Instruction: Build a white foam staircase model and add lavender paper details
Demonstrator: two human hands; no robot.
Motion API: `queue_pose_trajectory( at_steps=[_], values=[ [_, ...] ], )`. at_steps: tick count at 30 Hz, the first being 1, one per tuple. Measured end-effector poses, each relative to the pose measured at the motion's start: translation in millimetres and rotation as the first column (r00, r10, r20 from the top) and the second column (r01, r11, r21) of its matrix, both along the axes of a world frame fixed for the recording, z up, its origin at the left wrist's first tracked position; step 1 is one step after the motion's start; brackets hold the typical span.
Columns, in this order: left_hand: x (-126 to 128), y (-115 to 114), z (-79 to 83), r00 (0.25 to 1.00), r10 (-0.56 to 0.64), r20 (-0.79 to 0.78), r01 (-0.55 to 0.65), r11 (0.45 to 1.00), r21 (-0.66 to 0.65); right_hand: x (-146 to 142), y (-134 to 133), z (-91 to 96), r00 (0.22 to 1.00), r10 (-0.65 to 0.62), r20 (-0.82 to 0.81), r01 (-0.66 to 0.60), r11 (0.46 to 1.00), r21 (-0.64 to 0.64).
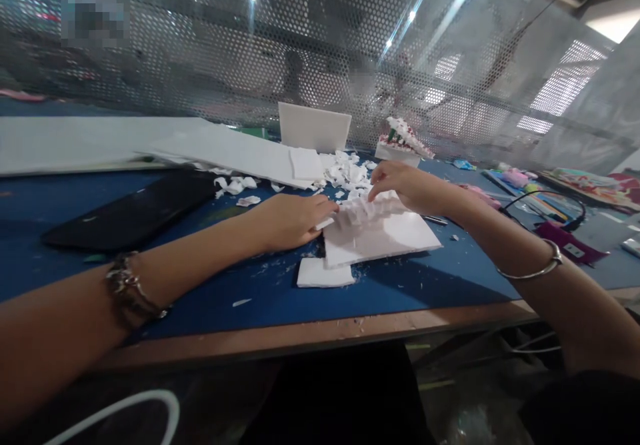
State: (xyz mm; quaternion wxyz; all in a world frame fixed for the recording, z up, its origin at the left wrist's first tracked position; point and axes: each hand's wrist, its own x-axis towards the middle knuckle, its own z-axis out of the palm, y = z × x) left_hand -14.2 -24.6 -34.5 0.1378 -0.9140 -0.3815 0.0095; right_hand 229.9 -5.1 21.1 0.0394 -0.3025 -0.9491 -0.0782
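Observation:
A white foam board [385, 235] lies on the blue mat [240, 285] with a ridge of small white foam pieces [367, 208] glued along its far edge. My left hand [290, 220] rests on the mat at the board's left edge, fingers curled and pinching a small white foam piece [325, 223]. My right hand [400, 182] hovers over the ridge, fingertips pressed down on the foam pieces. A smaller white foam slab [324, 274] lies just in front of the board.
Large white foam sheets [235, 152] and an upright foam panel [314, 127] stand behind, with scattered foam scraps [345, 172]. A black flat object [135, 212] lies left. A small foam model [400, 142], coloured items [520, 178] and a black cable [555, 198] sit right. Perforated metal screen [320, 45] backs the table.

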Motion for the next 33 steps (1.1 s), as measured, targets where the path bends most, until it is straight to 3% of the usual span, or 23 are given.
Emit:
queue_pose_trajectory(
  at_steps=[5, 11, 19, 33],
  values=[
    [0.0, -0.8, 0.6, 1.0, 0.018, 0.023, -0.017, 0.999, -0.039, -7.8, 1.1, -3.0, 0.999, -0.033, 0.023, 0.033, 0.999, -0.039],
    [1.0, -3.1, 3.4, 0.999, 0.026, 0.046, -0.023, 0.996, -0.084, -14.3, 3.4, -6.0, 0.996, 0.083, -0.014, -0.083, 0.995, -0.048],
    [-2.2, -1.3, 1.1, 0.997, 0.009, 0.081, -0.002, 0.996, -0.094, -27.8, -1.4, -9.3, 0.993, 0.119, -0.006, -0.119, 0.991, -0.057],
    [-0.5, -3.6, 2.7, 0.998, 0.023, 0.06, -0.019, 0.998, -0.065, -44.8, -14.7, -8.2, 0.996, 0.078, 0.039, -0.072, 0.987, -0.144]
  ],
)
